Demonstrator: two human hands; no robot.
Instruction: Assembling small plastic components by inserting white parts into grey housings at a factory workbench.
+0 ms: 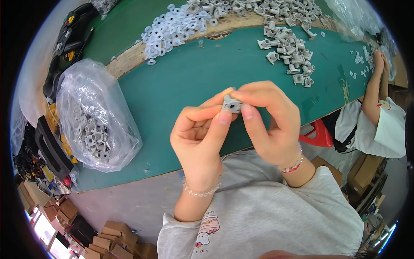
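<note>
A small grey plastic fitting (232, 105) with a dark hole in its face is held up over the green table, between both sets of fingertips. My left hand (200, 129) pinches it from the left with thumb and forefinger. From the right, the thumb and fingers of my right hand (269, 118) close on the same piece. Beyond my hands lie a pile of translucent white rings (172, 29) and a heap of like grey fittings (290, 49). Whether a ring sits in the held piece is hidden by my fingers.
A clear plastic bag (125, 125) with grey fittings inside stands at the left of the green table (181, 77). Black parts with yellow bits (67, 47) lie far left. Another person's arm (373, 93) rests at the right edge, near a red stool (318, 134). Cardboard boxes (114, 241) are on the floor.
</note>
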